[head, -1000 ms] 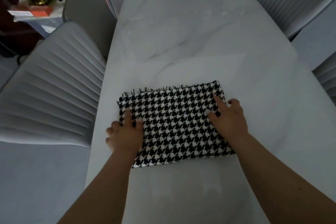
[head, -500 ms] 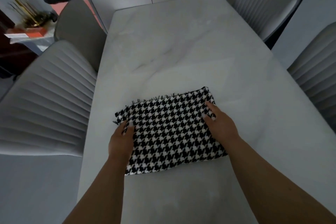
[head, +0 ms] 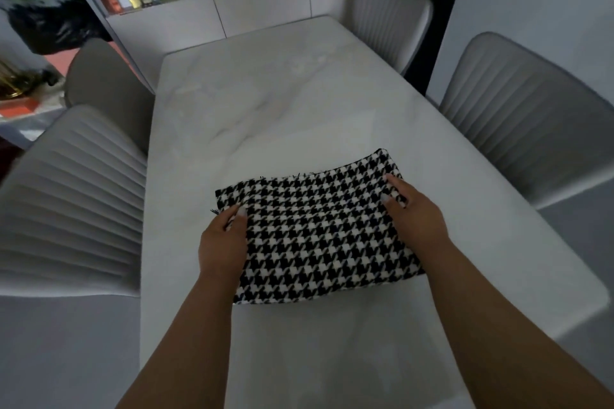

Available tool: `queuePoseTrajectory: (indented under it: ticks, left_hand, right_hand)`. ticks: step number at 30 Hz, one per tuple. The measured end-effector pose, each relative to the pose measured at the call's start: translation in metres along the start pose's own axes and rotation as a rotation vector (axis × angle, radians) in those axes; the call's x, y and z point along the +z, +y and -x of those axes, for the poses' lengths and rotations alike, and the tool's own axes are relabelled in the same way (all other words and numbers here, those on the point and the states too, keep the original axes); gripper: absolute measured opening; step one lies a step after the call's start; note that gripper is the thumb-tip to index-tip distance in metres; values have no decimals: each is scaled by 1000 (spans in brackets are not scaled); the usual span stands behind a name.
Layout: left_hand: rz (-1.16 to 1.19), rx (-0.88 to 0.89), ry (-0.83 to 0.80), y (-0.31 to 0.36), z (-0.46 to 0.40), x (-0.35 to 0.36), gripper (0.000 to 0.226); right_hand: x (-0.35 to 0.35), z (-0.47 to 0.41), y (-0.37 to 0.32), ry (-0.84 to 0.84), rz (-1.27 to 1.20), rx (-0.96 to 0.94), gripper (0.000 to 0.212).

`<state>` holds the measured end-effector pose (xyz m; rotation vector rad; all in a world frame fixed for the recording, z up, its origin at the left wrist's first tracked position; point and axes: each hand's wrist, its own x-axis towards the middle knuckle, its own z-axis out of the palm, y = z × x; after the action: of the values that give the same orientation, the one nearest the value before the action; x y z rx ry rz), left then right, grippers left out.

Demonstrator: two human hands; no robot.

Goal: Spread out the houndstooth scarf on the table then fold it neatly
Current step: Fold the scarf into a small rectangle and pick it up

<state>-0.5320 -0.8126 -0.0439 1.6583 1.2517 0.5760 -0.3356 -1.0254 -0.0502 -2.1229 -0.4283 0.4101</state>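
Observation:
The black-and-white houndstooth scarf lies folded into a thick rectangle on the pale marble table, its fringe showing along the far edge. My left hand holds the scarf's left edge, fingertips on top of the cloth. My right hand holds the right edge, with fingers curled over the fabric near the far right corner. Both thumbs are hidden, so how far they reach under the cloth is unclear.
Grey ribbed chairs stand close to the table: one at the near left, one behind it, one at the right and one at the far right. A low cabinet crowded with bottles runs beyond the table's far end.
Both hands have slid outward from lying flat on the scarf to its left and right edges. The view has tilted up, showing more of the room.

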Motion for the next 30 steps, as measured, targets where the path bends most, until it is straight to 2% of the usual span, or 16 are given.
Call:
queuePoseTrajectory:
  ticks: [7, 15, 24, 28, 30]
  left_hand:
    - [21, 134, -63, 36, 56, 5, 39]
    - [76, 240, -220, 89, 116, 57, 38]
    - [94, 352, -368, 150, 181, 148, 37]
    - [76, 380, -403, 174, 218, 200, 36]
    - [68, 379, -418, 190, 251, 251, 36]
  right_hand:
    - [-67, 71, -3, 162, 8, 38, 44]
    - [-161, 129, 16, 367, 42, 136, 42]
    - [-264, 158, 57, 553, 31, 203, 42]
    - [-320, 162, 86, 610, 48, 221, 41]
    - [-369, 164, 113, 641, 47, 248, 41]
